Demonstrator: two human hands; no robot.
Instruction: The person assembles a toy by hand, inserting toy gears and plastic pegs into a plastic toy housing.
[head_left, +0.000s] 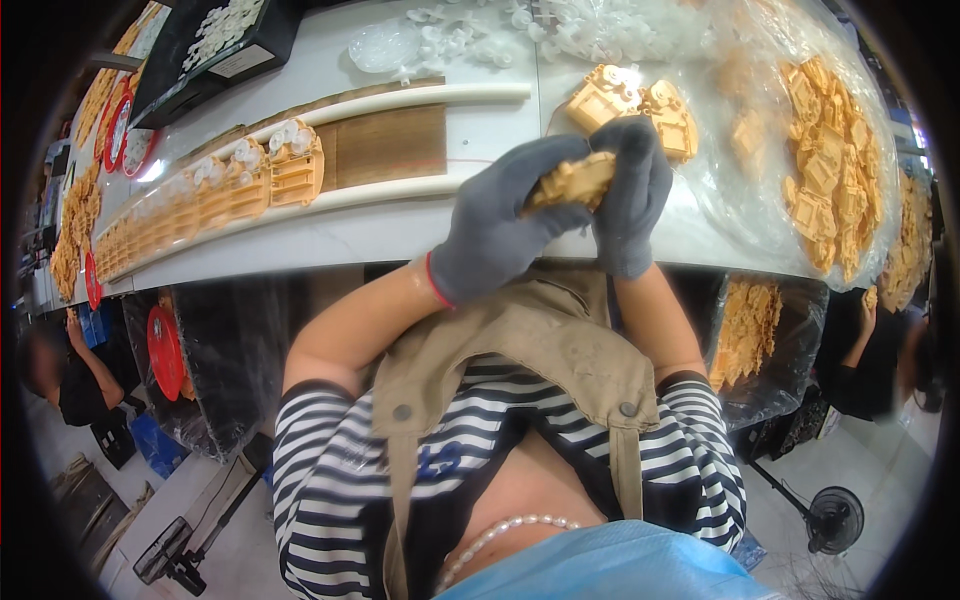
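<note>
Between my gloved hands, just over the table's near edge, is a tan-orange molded plastic part. My left hand grips it from the left side, fingers curled over and thumb beneath. My right hand is closed around its right end, which hides that end. Just beyond my hands lie another molded plastic part, box-shaped, and a similar part with a round clear piece on it.
On the left, a row of joined tan parts with clear round pieces lies between two white tubes. Clear plastic pieces are heaped at the back beside a black bin. A clear bag of tan parts fills the right.
</note>
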